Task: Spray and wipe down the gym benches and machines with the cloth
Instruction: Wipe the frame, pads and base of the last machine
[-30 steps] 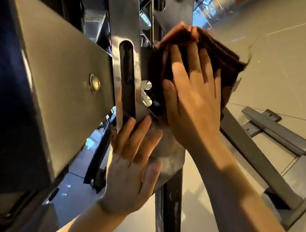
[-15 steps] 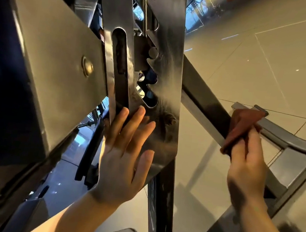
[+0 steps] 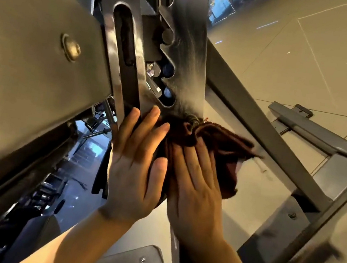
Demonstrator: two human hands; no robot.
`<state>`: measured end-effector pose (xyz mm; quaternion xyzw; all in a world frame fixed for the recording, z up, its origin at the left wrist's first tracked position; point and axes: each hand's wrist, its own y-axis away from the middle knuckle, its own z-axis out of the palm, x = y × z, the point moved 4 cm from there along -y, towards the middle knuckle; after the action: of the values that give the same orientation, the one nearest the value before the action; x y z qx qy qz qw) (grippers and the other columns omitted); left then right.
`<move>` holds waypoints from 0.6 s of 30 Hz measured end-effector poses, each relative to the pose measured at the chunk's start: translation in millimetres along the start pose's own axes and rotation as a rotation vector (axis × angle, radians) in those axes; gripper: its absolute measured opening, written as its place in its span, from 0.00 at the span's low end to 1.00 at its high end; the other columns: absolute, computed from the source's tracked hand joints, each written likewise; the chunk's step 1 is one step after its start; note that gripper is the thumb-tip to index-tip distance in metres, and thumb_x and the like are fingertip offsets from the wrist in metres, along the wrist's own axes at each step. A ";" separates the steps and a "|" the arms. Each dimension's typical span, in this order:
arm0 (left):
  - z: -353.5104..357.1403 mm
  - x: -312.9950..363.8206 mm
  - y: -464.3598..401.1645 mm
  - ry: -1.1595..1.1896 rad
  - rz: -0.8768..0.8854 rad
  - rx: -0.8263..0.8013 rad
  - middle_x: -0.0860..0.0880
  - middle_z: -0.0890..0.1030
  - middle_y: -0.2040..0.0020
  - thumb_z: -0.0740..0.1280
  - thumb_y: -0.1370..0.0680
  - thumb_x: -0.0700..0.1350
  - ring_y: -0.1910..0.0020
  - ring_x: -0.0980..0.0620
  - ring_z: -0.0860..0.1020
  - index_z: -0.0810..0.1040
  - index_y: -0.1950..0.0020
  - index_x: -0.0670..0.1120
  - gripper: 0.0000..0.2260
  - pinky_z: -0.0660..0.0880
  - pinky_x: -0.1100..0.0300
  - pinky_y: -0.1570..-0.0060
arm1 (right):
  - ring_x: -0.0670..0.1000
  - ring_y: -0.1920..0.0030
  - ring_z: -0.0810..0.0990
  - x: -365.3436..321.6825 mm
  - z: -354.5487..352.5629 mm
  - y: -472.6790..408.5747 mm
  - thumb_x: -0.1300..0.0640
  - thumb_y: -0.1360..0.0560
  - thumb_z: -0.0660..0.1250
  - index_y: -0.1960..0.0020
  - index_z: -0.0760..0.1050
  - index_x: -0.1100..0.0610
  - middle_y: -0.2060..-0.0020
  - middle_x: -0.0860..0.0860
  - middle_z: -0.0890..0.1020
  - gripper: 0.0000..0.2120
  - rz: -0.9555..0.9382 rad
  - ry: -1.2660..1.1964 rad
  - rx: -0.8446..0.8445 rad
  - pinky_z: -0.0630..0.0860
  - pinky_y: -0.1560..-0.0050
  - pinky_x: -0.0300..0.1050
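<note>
— Any brand, label or lettering to read?

— None legible on the metal or the fabric.

— Fingers first, then?

— Left hand [image 3: 133,170]: fingers straight and slightly spread, laid flat against the lower edge of the brushed grey steel adjustment plate with notched slots [image 3: 186,50], fingertips just below the lowest notch. Holding nothing. Right hand [image 3: 197,192]: fingers straight and close together, pressing the dark maroon crumpled cloth [image 3: 222,145] flat against the same plate — thumb tucked out of sight, so cannot tell whether it pinches the fabric.

— And the cloth itself?

— Bunched at the bottom of the plate, touching a threaded bolt end [image 3: 192,120] there. Spread rightward over the grey diagonal steel frame bar [image 3: 277,143], one loose corner hanging down beyond the right fingers. Tucked partly under both hands, between them.

— Axis of the plate?

— Long axis running up and slightly left from the hands toward the top edge. Beside it, a slotted steel upright [image 3: 122,41] — then a broad flat grey panel with a round rivet [image 3: 71,48]. Beige floor tiles [image 3: 311,61] behind.
</note>
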<state>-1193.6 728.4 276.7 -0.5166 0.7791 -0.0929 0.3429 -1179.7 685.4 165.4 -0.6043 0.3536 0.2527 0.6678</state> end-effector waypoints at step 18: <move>1.0 0.1 2.0 -0.064 0.047 0.036 0.41 0.68 0.29 0.52 0.17 0.48 0.23 0.50 0.54 0.70 0.32 0.42 0.18 0.53 0.51 0.25 | 0.56 0.25 0.62 1.3 -10.0 -3.4 0.60 0.21 0.60 0.29 0.67 0.58 0.30 0.56 0.71 0.20 0.028 -0.085 0.120 0.61 0.26 0.56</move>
<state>-1194.5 729.4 275.0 -0.4947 0.7778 -0.0822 0.3789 -1177.9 675.0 166.3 -0.5467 0.3480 0.2658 0.7137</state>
